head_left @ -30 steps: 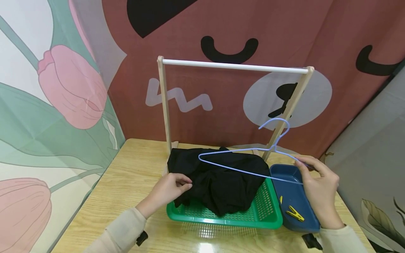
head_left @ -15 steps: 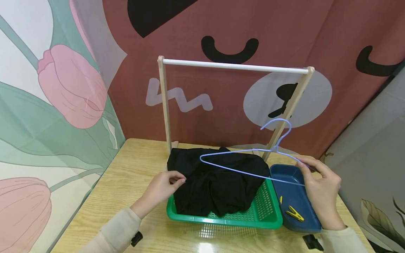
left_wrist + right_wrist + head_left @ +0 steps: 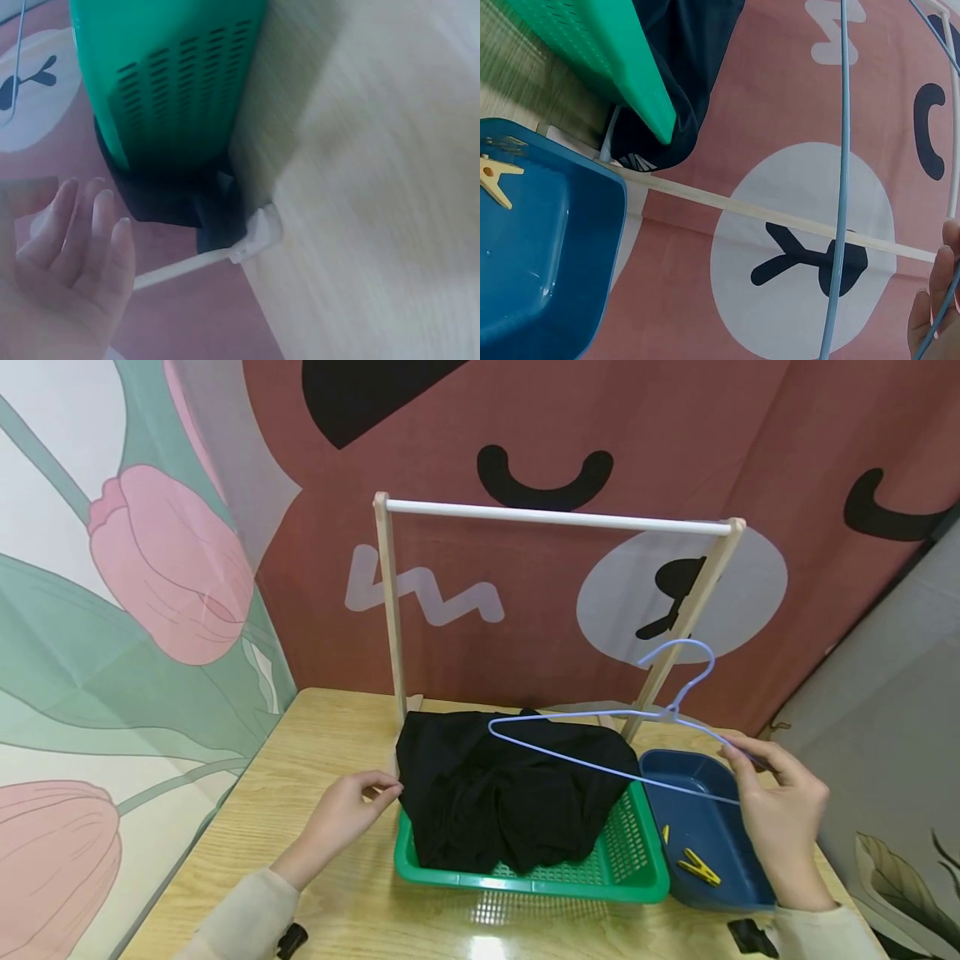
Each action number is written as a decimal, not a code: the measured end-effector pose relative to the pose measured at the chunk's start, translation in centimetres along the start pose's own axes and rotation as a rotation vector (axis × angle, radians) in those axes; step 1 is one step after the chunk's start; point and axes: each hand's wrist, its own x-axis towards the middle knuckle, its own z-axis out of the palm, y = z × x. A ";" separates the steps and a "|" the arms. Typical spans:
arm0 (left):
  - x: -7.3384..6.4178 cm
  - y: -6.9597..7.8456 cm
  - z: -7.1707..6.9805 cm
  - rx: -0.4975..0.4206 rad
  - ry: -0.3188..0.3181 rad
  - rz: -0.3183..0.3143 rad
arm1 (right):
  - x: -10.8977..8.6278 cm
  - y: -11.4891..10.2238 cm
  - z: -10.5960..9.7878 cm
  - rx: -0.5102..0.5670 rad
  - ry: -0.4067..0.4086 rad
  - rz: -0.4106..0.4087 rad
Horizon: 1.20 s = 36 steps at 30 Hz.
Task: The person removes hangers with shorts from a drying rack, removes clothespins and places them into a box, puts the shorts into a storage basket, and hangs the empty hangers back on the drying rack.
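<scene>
My right hand (image 3: 787, 818) pinches the right end of a light blue clothes hanger (image 3: 570, 755), which is raised with its hook up. The hanger's bare left arm reaches over a black garment (image 3: 517, 802) heaped in a green basket (image 3: 532, 887). Just left of the garment, my left hand (image 3: 341, 818) is lifted with its fingers loosely bent. Nothing shows between those fingers in the left wrist view, where the hand (image 3: 67, 262) stands apart from the cloth. The right wrist view catches only the right fingers (image 3: 941, 289) at its edge, with the hanger wire (image 3: 838, 187) crossing.
A rack with a white bar (image 3: 555, 516) and wooden posts (image 3: 390, 610) stands behind the basket. Right of the basket, a blue tray (image 3: 701, 810) holds yellow clothespins (image 3: 699, 867). All stand on a wooden table (image 3: 315, 735) before a printed cloth backdrop.
My left hand has drawn back leftward, off the garment. The garment's front left part has settled lower in the basket. My right hand and the hanger have shifted slightly right.
</scene>
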 end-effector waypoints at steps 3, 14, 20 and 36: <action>-0.3 -0.5 0.0 0.008 -0.014 -0.021 | 0.0 0.0 -0.3 -0.010 -0.014 0.019; -1.4 -1.5 0.6 -0.005 -0.123 -0.143 | -0.2 0.3 -0.7 -0.013 -0.001 0.056; -1.6 -1.4 0.9 -0.012 -0.136 -0.172 | 0.0 0.6 -0.9 -0.036 -0.003 0.047; -0.4 -1.0 0.6 -0.013 -0.099 -0.133 | 0.9 0.5 -1.0 -0.036 0.001 0.016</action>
